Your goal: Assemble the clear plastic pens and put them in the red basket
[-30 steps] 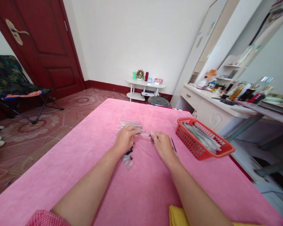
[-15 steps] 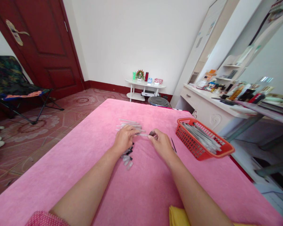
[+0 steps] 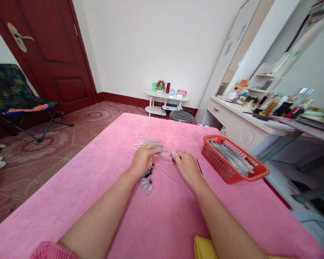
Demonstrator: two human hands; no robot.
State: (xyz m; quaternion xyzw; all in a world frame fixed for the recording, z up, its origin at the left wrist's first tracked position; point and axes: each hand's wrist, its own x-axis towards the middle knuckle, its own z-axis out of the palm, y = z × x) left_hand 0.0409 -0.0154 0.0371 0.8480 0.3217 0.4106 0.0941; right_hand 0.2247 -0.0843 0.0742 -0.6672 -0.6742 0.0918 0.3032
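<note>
A thin, whitish pen barrel (image 3: pixel 166 154) lies level between my hands, just over the pink cloth. My left hand (image 3: pixel 143 159) pinches its left end. At the other end, the closed thumb and fingers of my right hand (image 3: pixel 187 164) grip the barrel; something small and dark shows under them. Several similar barrels (image 3: pixel 150 139) lie side by side beyond my left hand. Partly hidden by my left wrist is a small pile of clear pen caps (image 3: pixel 148 189) and little black pieces (image 3: pixel 150 172). Thin dark sticks, like pen refills (image 3: pixel 199 166), rest right of my right hand.
An orange-red plastic basket (image 3: pixel 218 167) holding many grey-white pens (image 3: pixel 233 157) stands at the right of the cloth-covered table (image 3: pixel 97 180). A folded yellow cloth (image 3: pixel 203 248) lies at the near edge. Beyond the basket is a dressing table (image 3: pixel 240 120) crowded with bottles.
My right thumb and fingers have turned and closed further around the right end of the pen barrel. My left hand stays in nearly the same place.
</note>
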